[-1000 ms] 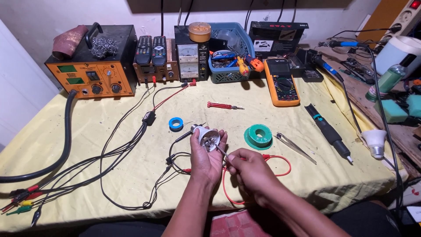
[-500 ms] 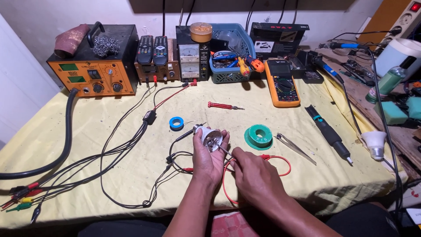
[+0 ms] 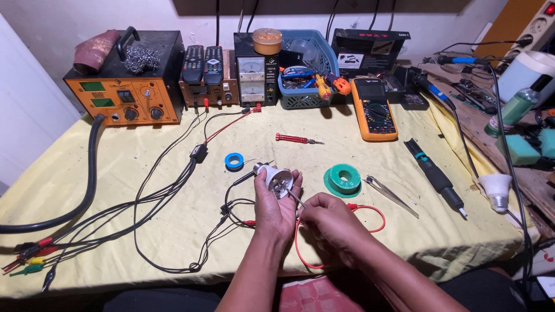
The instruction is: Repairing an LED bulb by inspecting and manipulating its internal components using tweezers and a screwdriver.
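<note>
Holding the bulb base (image 3: 278, 180) up over the yellow worktop (image 3: 115, 173), we have our left hand (image 3: 276, 203) wrapped around its white shell from below, open end turned toward us. Our right hand (image 3: 330, 222) pinches a thin metal probe (image 3: 293, 197) whose tip reaches into that open end; what it touches inside is too small to tell.

We judge the base light and stiff, a thin plastic shell that could crack if squeezed hard, with fine wires or contacts inside that would bend easily. The smooth white outside looks a little slippery, so the best hold is around the wide rim, fingers spread, clear of the opening. The probe is thin and springy and wants a fingertip grip close to its working end.

A green solder reel (image 3: 342, 179) and tweezers (image 3: 391, 195) lie just beside the hands.
</note>
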